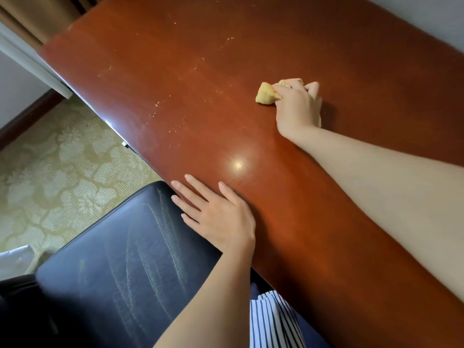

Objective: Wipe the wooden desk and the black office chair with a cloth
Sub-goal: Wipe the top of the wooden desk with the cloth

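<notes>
The reddish-brown wooden desk runs diagonally across the view, with pale crumbs and specks scattered over its left half. My right hand grips a bunched yellow cloth and holds it down on the desk top, right of the middle. My left hand lies flat with straight fingers on the desk's near edge, its fingertips reaching over the black office chair. The chair's seat shows dusty streaks and sits against the desk's edge at the lower left.
A patterned beige carpet covers the floor to the left. A brown curtain hangs at the top left beside a white wall. Striped fabric shows at the bottom between chair and desk.
</notes>
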Available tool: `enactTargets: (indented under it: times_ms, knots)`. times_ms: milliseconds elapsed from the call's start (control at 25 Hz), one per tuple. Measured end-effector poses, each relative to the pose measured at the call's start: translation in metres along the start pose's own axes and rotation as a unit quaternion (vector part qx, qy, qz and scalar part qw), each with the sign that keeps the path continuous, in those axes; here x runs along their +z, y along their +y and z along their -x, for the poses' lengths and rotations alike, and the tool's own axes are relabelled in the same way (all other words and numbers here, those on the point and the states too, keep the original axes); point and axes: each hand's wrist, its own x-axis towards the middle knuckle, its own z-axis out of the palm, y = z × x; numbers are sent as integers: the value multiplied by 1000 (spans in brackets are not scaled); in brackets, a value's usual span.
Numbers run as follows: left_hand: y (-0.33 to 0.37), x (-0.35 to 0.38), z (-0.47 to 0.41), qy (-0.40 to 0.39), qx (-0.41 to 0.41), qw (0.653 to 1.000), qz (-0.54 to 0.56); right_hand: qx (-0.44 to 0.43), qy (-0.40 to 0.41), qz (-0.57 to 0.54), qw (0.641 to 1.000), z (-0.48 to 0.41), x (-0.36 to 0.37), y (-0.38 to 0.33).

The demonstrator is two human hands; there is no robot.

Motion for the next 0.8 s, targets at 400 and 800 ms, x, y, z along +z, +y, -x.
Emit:
enactTargets:
  times_ms: [400, 800]
  knots:
    - [-4, 1, -7, -5, 8, 1000, 16, -313, -52, -77, 945, 123, -3, -14]
    - [-7, -16, 5, -16, 179, 983, 25, -411, -133, 7, 902, 114, -72, 117]
